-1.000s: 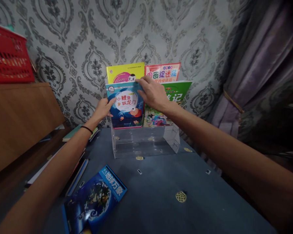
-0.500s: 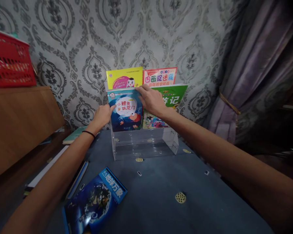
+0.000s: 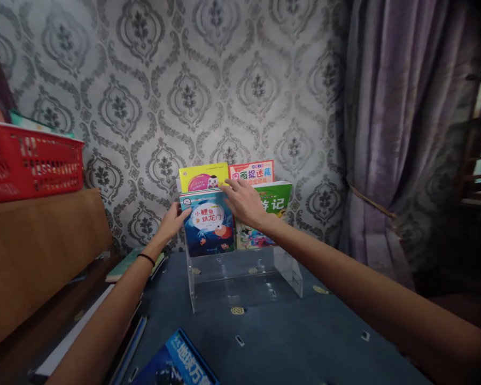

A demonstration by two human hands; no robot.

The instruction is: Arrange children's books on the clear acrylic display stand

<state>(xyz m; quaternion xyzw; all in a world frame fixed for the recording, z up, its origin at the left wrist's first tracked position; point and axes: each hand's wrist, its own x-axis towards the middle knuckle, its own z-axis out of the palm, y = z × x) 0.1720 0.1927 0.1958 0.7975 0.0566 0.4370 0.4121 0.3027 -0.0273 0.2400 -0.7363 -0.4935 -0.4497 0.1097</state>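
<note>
A blue picture book (image 3: 209, 238) with orange fish on its cover stands upright in the left half of a clear acrylic book rack (image 3: 240, 293). My left hand (image 3: 170, 222) grips its left edge, with the thumb on the front cover. At its top right corner, my right hand (image 3: 245, 204) has its fingers closed over the edge. Behind it rises a yellow book (image 3: 198, 174). To the right stands a green book (image 3: 279, 197), partly covered by my right hand, and behind that a red-and-white book (image 3: 251, 169).
On the dark blue cloth (image 3: 312, 337) in front lies a blue earth book (image 3: 176, 363). Several books (image 3: 130, 264) lie at the left beside a wooden cabinet (image 3: 44, 256) carrying a red basket (image 3: 52, 166). A purple curtain (image 3: 385, 133) hangs at the right.
My view has tilted up, so the rack and books sit lower in it. Both hands remain at the blue fish book, and the left thumb lies further along its edge.
</note>
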